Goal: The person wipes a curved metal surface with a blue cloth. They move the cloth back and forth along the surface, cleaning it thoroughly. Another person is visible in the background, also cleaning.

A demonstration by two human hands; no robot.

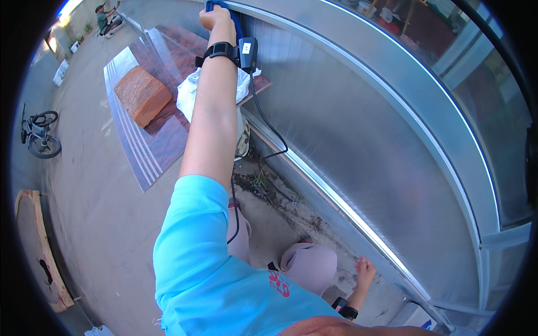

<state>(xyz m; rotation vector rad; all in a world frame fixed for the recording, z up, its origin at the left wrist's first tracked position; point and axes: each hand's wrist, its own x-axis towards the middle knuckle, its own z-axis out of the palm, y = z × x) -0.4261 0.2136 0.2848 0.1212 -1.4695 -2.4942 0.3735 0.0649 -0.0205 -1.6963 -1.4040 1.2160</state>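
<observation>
My left hand (215,17), arm stretched far forward, grips a blue cloth (236,21) at the upper edge of the view, against a silvery metal-framed panel wall (336,126). A black strap with a cabled box is on that wrist. Low on the right, my right hand (365,269) hangs beside my knee near the wall's foot, fingers curled and nothing seen in them. Under my left forearm a white plastic bag (189,94) lies on a reddish, stone-patterned board (172,130), partly hidden by the arm. An orange-brown brick (143,94) rests on the same board.
A bright metal rail (336,206) runs along the wall's foot, beside dirt and weeds (260,180). Window glass (475,71) sits above the panel. Farther off are a bicycle (40,132), a wood-framed piece (42,252) and a crouching person (107,21) on the concrete floor (96,210).
</observation>
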